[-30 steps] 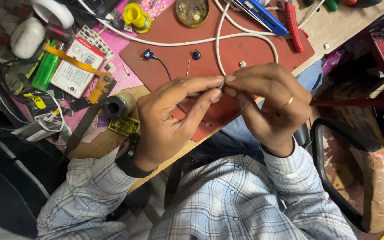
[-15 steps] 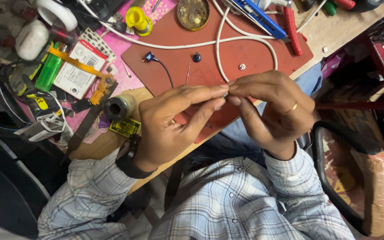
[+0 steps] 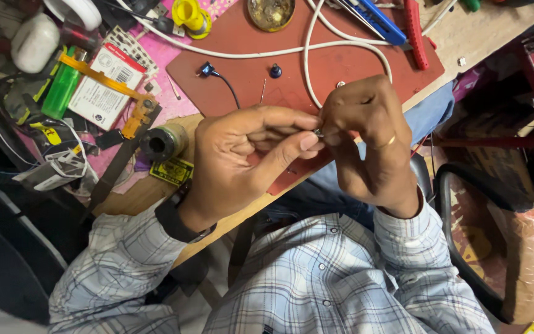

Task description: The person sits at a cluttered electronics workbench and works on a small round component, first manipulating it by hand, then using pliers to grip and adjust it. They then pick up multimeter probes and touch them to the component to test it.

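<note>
A tiny metal part (image 3: pixel 318 132) pinched between the fingertips is too small to identify. The white cable (image 3: pixel 307 52) runs off the top edge.

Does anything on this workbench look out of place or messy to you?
Mostly clutter: a white cable loops loosely across the red mat, and a small blue earpiece lies loose on it. Both hands, left hand and right hand, pinch one tiny part.
</note>
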